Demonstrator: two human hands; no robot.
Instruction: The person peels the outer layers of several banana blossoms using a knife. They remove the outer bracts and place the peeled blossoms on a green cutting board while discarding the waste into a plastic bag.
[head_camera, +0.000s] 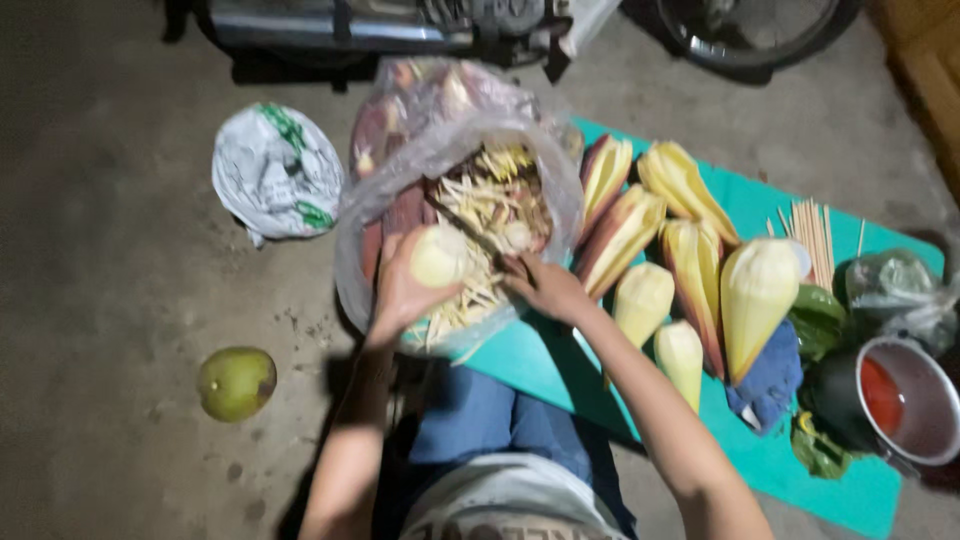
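Head view: left hand (405, 285) grip wrapped around peeled banana blossom core (440, 256), pale cream, smooth, rounded, above clear plastic bag (350, 250) of pale florets (490, 215). Right hand (545, 285) beside it; grip state unclear.

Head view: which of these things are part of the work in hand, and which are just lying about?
In hand:
left hand gripping a pale banana-blossom heart
right hand over the clear bag of florets
peeled hearts and bracts on the teal mat

Lying about:
green round fruit
white bag
skewers
metal pot
blue cloth
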